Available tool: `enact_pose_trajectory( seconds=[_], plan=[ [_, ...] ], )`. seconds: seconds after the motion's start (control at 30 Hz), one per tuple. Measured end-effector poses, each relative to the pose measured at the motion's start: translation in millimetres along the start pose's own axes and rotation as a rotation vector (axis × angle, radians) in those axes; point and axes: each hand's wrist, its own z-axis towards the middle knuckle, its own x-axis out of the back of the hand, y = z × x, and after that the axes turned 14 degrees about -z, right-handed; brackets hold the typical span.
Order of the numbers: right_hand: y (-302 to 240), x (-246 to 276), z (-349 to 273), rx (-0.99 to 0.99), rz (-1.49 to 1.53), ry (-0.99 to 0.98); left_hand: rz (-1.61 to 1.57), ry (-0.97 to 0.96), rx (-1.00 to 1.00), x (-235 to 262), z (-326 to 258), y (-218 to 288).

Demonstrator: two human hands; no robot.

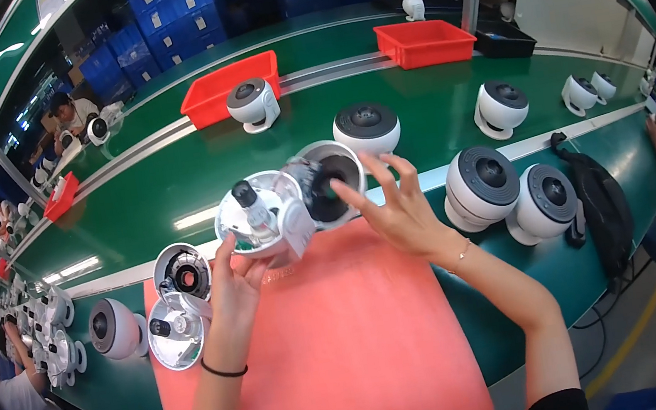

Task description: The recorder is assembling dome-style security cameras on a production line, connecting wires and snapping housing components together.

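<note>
My left hand (231, 281) grips the lower side of an opened white camera housing (265, 251), held up above the pink mat. Inside it stand a black-topped cylinder (244, 192) and a clear part. Just right of it, a round white shell with a dark inside (332, 177) is tipped toward me. My right hand (404, 209) pinches that shell's right rim, one digit reaching over its dark inside and other fingers raised behind. The gap between the two halves is blurred, so I cannot tell whether they are joined.
The pink mat (345, 328) covers the green bench before me. Another opened camera (179, 326) lies at its left edge, beside a closed camera (115, 327). Finished-looking cameras (483, 183) and a black bag (600, 204) stand right. Red bins (427, 44) sit beyond the green belt; other people work nearby.
</note>
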Motion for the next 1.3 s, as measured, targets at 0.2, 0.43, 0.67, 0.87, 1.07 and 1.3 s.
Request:
enact_pose_trajectory(
  seconds=[0.2,0.43,0.67,0.87,1.07,1.3],
  plan=[
    [14.5,40.9,-29.2,0.149,-0.098,0.034,0.205,-0.054,0.158,0.5,-22.1,5.4],
    [15.7,93.0,-56.3,0.263,0.073,0.043,0.275,0.018,0.087,6.2,-13.2,-16.6],
    [-24.9,163.3,-56.0,-0.001,0.861,-0.45,1.057,-0.685,0.404,-5.7,11.5,6.3],
    [-40.5,187.2,-25.5,-0.141,1.232,-0.949,1.369,-1.628,0.893,-79.2,-17.9,-57.9],
    [-45.0,169.2,-24.6,-0.616,1.449,-1.264,1.039,-0.615,0.195,-34.6,-54.5,-40.1],
    [-47.7,164.8,-25.5,-0.91,1.582,-1.314,1.224,-0.456,-0.04,-0.7,-155.5,3.3]
  ],
)
